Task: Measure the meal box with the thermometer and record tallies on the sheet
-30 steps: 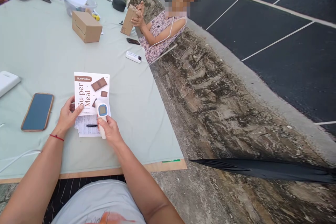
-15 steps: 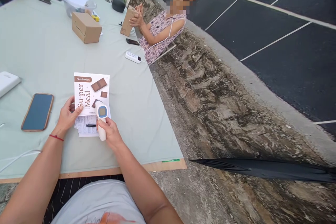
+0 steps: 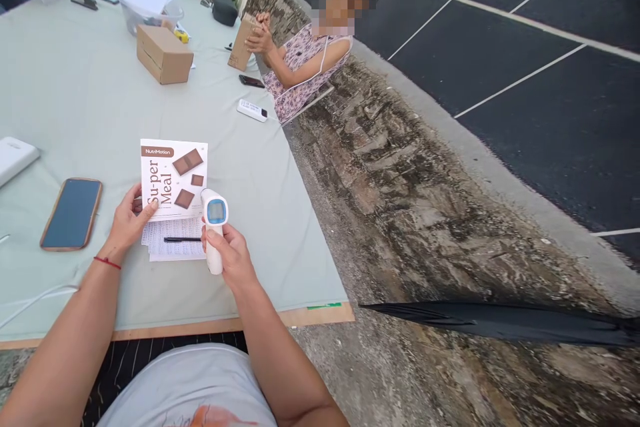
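My left hand (image 3: 129, 217) grips the lower left edge of a white and brown "Su-per Meal" box (image 3: 187, 170), thumb across its front. A white infrared thermometer (image 3: 214, 240) with a blue-rimmed screen is upright in my right hand (image 3: 233, 253), its fingers wrapped round the handle. The thermometer's head is by the box's lower right corner. Below the box, printed sheets (image 3: 175, 252) lie on the table with a black pen (image 3: 181, 239) across them. Part of the pen is hidden behind my right hand and the thermometer.
A phone (image 3: 71, 213) lies left of my left hand, near a white device (image 3: 15, 159). Farther off stand a cardboard box (image 3: 165, 55) and a plastic tub (image 3: 150, 7). Across the right edge, a person (image 3: 305, 67) holds a carton (image 3: 243, 43). Others sit at the far end.
My right hand has moved the thermometer to the right, off the box's lower right corner, uncovering more of the pen and box front. My left hand and the box stay in place.
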{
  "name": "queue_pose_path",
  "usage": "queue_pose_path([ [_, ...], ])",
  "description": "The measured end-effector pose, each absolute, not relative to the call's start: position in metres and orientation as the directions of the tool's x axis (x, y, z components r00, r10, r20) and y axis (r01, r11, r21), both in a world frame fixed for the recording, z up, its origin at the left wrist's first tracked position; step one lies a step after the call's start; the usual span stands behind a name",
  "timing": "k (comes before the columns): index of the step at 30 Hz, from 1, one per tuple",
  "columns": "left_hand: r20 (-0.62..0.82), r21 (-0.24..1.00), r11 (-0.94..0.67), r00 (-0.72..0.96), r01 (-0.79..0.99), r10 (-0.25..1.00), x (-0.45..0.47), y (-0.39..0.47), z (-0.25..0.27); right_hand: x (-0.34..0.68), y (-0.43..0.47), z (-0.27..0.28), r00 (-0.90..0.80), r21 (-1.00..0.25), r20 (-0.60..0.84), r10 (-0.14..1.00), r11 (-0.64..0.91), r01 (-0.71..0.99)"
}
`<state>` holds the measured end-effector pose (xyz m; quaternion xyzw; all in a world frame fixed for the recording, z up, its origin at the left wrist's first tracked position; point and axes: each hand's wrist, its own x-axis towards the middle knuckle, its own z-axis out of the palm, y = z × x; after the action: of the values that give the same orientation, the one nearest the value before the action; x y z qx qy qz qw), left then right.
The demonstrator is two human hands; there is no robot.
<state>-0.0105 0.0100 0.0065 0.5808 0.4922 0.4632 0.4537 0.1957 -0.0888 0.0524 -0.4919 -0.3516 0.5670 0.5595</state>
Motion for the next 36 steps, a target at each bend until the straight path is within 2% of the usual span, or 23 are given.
queue_pose_path([
  [9,0.096,0.984,-0.108,0.089,0.144,0.991,-0.012,0.011,0.007,0.203,-0.100,0.074,0.229,-0.955,-0.033,0.973,0.037,-0.294],
  [13,0.101,0.984,-0.114,0.099,0.138,0.990,-0.013,0.012,0.002,0.212,-0.098,0.069,0.244,-0.976,0.023,0.970,0.074,-0.204],
  [16,0.121,0.985,-0.129,0.076,0.113,0.990,-0.014,0.013,-0.007,0.228,-0.088,0.053,0.299,-0.998,0.065,0.952,0.063,0.014],
  [18,0.146,0.984,-0.150,0.050,0.095,0.988,-0.015,0.014,-0.014,0.243,-0.080,0.034,0.368,-0.970,0.065,0.927,-0.027,0.241],
  [20,0.195,0.975,-0.199,0.053,0.095,0.979,-0.015,0.015,-0.019,0.259,-0.074,0.012,0.440,-0.870,0.036,0.897,-0.189,0.456],
  [22,0.254,0.959,-0.262,0.080,0.108,0.964,-0.015,0.015,-0.021,0.274,-0.070,-0.011,0.470,-0.749,0.023,0.882,-0.296,0.593],
  [25,0.300,0.939,-0.314,0.112,0.142,0.947,-0.015,0.015,-0.018,0.291,-0.071,-0.037,0.477,-0.636,0.072,0.876,-0.329,0.698],
  [28,0.296,0.938,-0.312,0.119,0.153,0.948,-0.015,0.015,-0.013,0.295,-0.074,-0.049,0.437,-0.574,0.195,0.878,-0.259,0.777],
  [31,0.282,0.942,-0.302,0.146,0.146,0.948,-0.016,0.014,-0.010,0.285,-0.078,-0.048,0.351,-0.534,0.349,0.869,-0.123,0.836],
  [33,0.266,0.942,-0.294,0.176,0.161,0.948,-0.016,0.013,-0.008,0.273,-0.082,-0.045,0.215,-0.526,0.395,0.893,0.028,0.850],
  [36,0.235,0.943,-0.273,0.197,0.192,0.952,-0.014,0.010,-0.007,0.255,-0.087,-0.043,-0.034,-0.484,0.365,0.930,0.221,0.847],
])
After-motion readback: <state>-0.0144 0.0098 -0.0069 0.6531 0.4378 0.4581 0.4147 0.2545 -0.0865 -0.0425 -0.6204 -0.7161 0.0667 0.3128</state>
